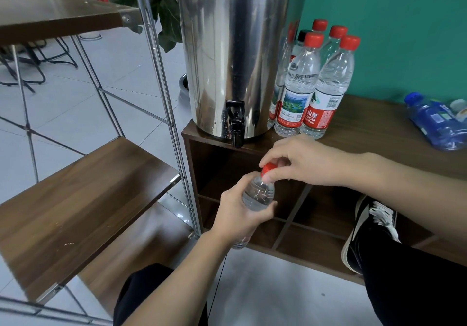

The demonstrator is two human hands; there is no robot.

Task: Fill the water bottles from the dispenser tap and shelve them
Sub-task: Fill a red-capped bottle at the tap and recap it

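The right hand's fingers point(271, 174) are pinching the red cap point(267, 168), curled tight around it, while the left hand point(238, 212) is wrapping the clear bottle point(259, 194) at mid-body. The bottle's long axis is tilting toward one o'clock, neck up into the right hand. The dispenser tap point(236, 123) is sitting at eleven o'clock, just above; the wooden shelf point(88, 191) is waiting at nine o'clock, on the left hand's side.

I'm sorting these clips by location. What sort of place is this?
Probably an office or shop break corner: a steel water dispenser on a wooden cubby cabinet, tiled floor, and chairs beyond.
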